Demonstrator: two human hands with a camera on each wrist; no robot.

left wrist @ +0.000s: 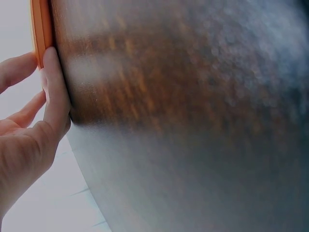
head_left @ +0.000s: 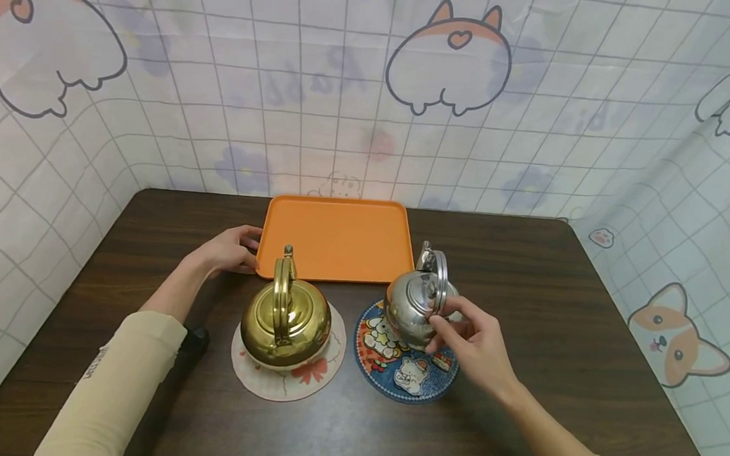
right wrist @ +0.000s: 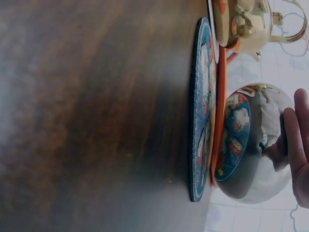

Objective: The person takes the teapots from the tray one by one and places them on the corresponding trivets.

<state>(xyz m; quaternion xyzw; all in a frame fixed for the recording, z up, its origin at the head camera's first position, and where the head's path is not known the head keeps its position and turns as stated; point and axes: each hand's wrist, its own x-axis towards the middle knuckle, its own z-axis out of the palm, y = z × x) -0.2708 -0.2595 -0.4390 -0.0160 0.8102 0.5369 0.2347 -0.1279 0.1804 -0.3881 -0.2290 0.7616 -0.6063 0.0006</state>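
Observation:
A shiny silver kettle (head_left: 412,307) hangs over the blue cartoon mat (head_left: 412,377). My right hand (head_left: 473,340) pinches the lower part of its raised handle; in the right wrist view the fingers (right wrist: 294,130) lie against the kettle's top side. That view shows a gap between the kettle's rounded bottom and the mat. At the far left, my left hand (head_left: 229,248) touches the left edge of an orange tray (head_left: 339,240). In the left wrist view, loosely extended fingertips (left wrist: 49,55) meet the tray's outer rim (left wrist: 41,29).
A gold kettle (head_left: 288,321), handle up, stands on a pale round mat with a red flower (head_left: 313,371), just in front of the tray. All rest on a dark wooden table (head_left: 526,282). Behind and beside it hangs a white checked curtain (head_left: 321,126) with cartoon dogs.

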